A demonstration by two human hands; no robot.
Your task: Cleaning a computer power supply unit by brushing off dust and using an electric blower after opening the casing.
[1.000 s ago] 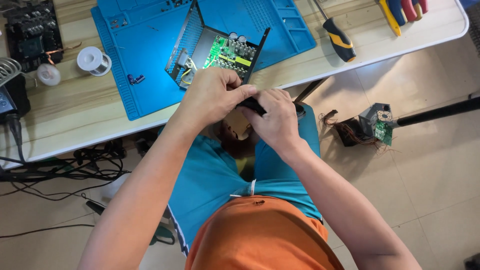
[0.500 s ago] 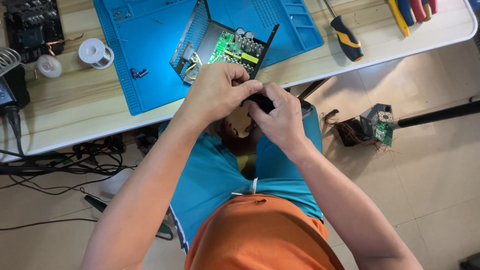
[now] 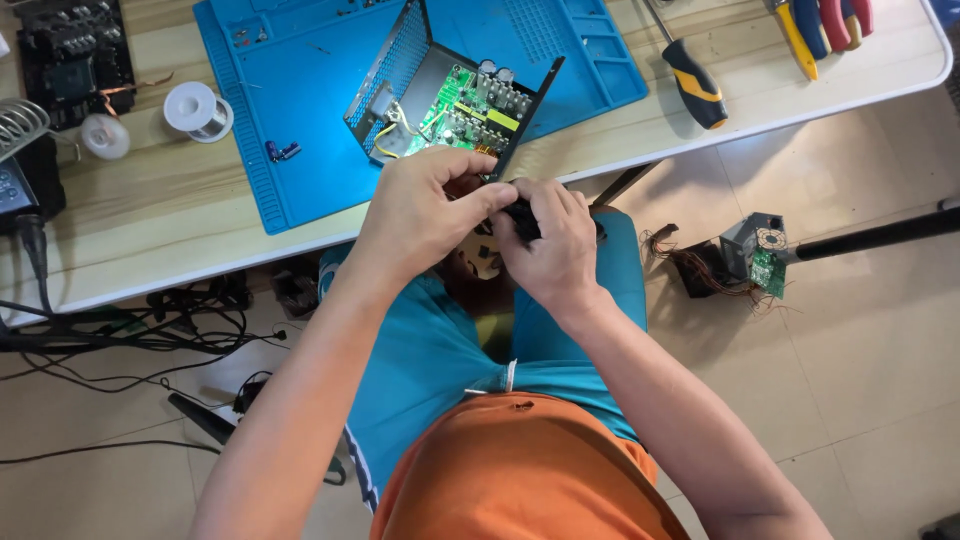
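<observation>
A small black part point(image 3: 522, 218) was held between both hands, just off the near edge of the pale wooden tabletop point(image 3: 140, 215) and above the lap. The left hand point(image 3: 425, 215) was closed over it from the left, thumb and fingertips pinched onto its upper side; the right hand point(image 3: 550, 240) was curled around it from the right and beneath. Neither hand was nearer than the other, since both were touching it. Only a dark sliver of the part was shown between the fingers, so its shape and long axis could not be told; it appeared matt black and hard.

Just beyond the hands, on the blue silicone work mat point(image 3: 300, 80), an opened grey metal case with a green circuit board inside point(image 3: 455, 105) was set, one perforated wall tilted up at its left. Further right a black and yellow handled screwdriver point(image 3: 695, 85) was laid, and pliers with red and yellow grips point(image 3: 820, 25) at the far right corner. A white solder spool point(image 3: 197, 110) was placed left of the mat. On the tiled floor point(image 3: 850, 350) to the right, a small grey unit with loose brown wires point(image 3: 735, 260) was seen.
</observation>
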